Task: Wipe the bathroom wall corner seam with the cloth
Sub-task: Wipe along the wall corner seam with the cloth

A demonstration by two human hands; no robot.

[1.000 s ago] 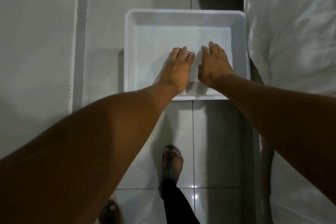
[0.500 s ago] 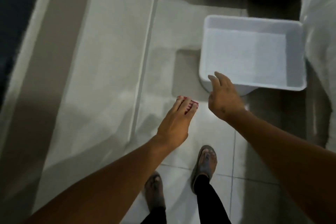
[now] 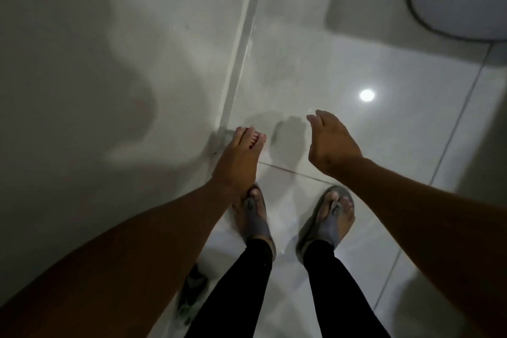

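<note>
Wall seam (image 3: 241, 49) just beyond left hand (image 3: 238, 160)

Left hand (image 3: 238, 162) and right hand (image 3: 329, 143) hang above 2 sandalled feet (image 3: 332, 214), near the wall seam (image 3: 241, 44).

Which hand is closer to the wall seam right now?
The left hand, fingertips beside the wall seam; the right hand hangs farther out over the floor tiles.
</note>
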